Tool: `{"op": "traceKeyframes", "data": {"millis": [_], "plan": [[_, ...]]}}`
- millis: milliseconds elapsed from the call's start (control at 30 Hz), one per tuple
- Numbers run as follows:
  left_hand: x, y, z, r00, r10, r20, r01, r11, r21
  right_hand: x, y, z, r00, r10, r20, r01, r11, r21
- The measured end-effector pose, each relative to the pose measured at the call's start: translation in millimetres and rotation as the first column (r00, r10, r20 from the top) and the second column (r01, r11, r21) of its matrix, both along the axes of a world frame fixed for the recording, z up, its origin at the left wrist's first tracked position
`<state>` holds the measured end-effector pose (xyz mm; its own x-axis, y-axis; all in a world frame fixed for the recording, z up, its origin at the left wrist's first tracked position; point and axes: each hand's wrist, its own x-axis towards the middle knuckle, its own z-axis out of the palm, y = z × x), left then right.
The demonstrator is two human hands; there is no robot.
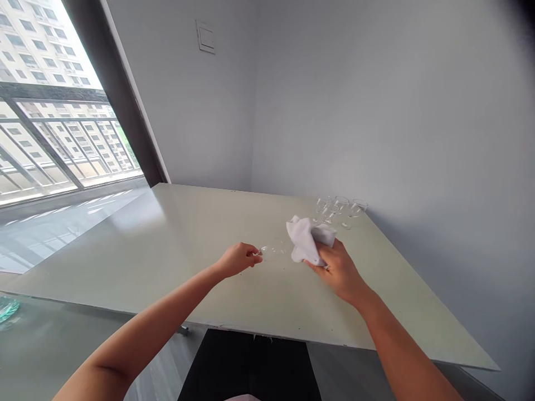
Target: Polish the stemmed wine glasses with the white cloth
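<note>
My left hand is closed, with thumb and fingers pinching one end of a clear stemmed glass. The glass lies sideways in the air above the table, its bowl pointing right; its outline is faint against the pale top. In my right hand is a bunched white cloth, gripped between thumb and fingers just right of the glass. A small gap seems to separate cloth and glass. Behind the cloth, at the table's far right, several clear stemmed glasses stand in a cluster, partly overlapping.
The pale table reaches back to grey walls meeting in a corner. At the lower left, a greenish glass object shows at the frame's edge. A window with railings is on the left, and a light switch is on the wall.
</note>
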<state>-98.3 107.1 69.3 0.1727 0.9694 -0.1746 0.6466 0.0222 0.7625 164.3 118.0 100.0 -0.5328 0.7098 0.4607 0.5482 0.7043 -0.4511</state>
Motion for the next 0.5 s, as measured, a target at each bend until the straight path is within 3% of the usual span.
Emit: {"op": "traceKeyframes", "data": {"millis": [67,167,233,300,333,400,433,500], "plan": [[9,-3,-1.2,0.991,-0.006,-0.135,0.021,0.993,0.112,-20,-8,-3.0,0.985,0.093,0.142,-0.113,0.984,0.135],[23,-10,-2.1,0.949,0.003,-0.316,0.099,0.946,0.308,-49,-11,-7.7,0.97,0.145,0.194,-0.173,0.975,0.138],[28,-15,-2.0,0.928,0.01,-0.373,0.151,0.904,0.4,-58,-3,-8.6,0.987,0.118,0.107,-0.12,0.993,0.013],[28,-19,-1.7,0.924,0.003,-0.382,0.186,0.87,0.456,-57,12,-8.6,0.993,0.116,-0.033,-0.12,0.959,-0.257],[27,-20,-1.7,0.928,0.007,-0.372,0.185,0.859,0.478,-55,20,-9.4,0.985,0.11,-0.132,-0.156,0.893,-0.423],[25,-21,-2.8,0.946,0.03,-0.322,0.143,0.854,0.501,-51,34,-14.3,0.928,-0.007,-0.374,-0.265,0.692,-0.672],[25,-21,-3.9,0.958,0.048,-0.284,0.106,0.858,0.502,-51,39,-18.6,0.864,-0.131,-0.486,-0.317,0.608,-0.728],[28,-20,-7.6,0.976,0.085,-0.199,0.025,0.87,0.492,-55,42,-29.4,0.648,-0.404,-0.645,-0.399,0.541,-0.74]]}}
